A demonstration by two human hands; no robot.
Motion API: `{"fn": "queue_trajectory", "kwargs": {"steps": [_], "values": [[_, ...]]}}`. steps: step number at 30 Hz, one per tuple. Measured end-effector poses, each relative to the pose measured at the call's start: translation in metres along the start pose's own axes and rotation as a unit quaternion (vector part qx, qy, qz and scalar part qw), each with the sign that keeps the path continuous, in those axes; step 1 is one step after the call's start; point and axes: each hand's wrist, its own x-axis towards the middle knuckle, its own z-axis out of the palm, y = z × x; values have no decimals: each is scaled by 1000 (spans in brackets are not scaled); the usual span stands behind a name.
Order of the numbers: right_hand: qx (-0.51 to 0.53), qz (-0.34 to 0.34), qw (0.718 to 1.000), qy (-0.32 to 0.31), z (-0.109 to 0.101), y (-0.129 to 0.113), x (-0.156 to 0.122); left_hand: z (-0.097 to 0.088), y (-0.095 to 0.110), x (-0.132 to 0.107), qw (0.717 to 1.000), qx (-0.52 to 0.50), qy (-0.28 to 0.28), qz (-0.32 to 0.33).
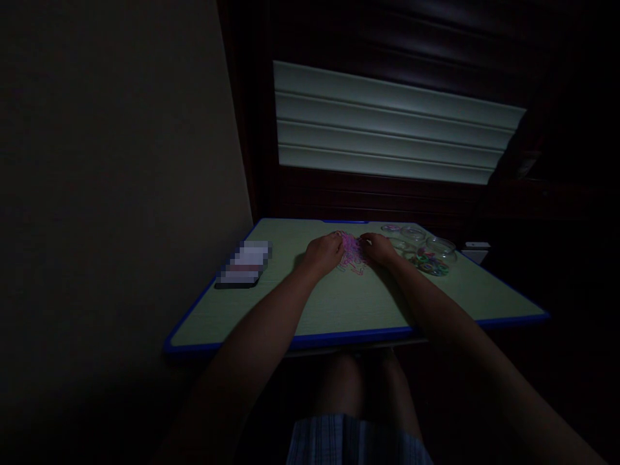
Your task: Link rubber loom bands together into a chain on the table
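Note:
A small pile of pink and purple elastic bands lies on a pale green tabletop with a blue rim. My left hand rests at the pile's left edge with its fingers curled into the bands. My right hand sits at the pile's right edge, fingers bent down onto the bands. The room is dim and the fingertips are hard to make out.
Several small clear glass bowls stand at the right rear of the table, one with colourful bits in it. A phone with a blurred screen lies at the left. A wall is at left, dark wooden furniture behind.

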Motion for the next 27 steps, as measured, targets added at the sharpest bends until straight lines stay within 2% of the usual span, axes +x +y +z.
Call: {"fn": "queue_trajectory", "kwargs": {"steps": [6,14,27], "values": [[-16,25,999,-20,-5,-5,-3,3,-1,0,1000,5,6,1],[-49,30,998,-13,3,6,5,-2,1,0,1000,5,-11,-8],[-10,54,998,-29,0,9,6,0,1,0,1000,1,-7,-15]]}}
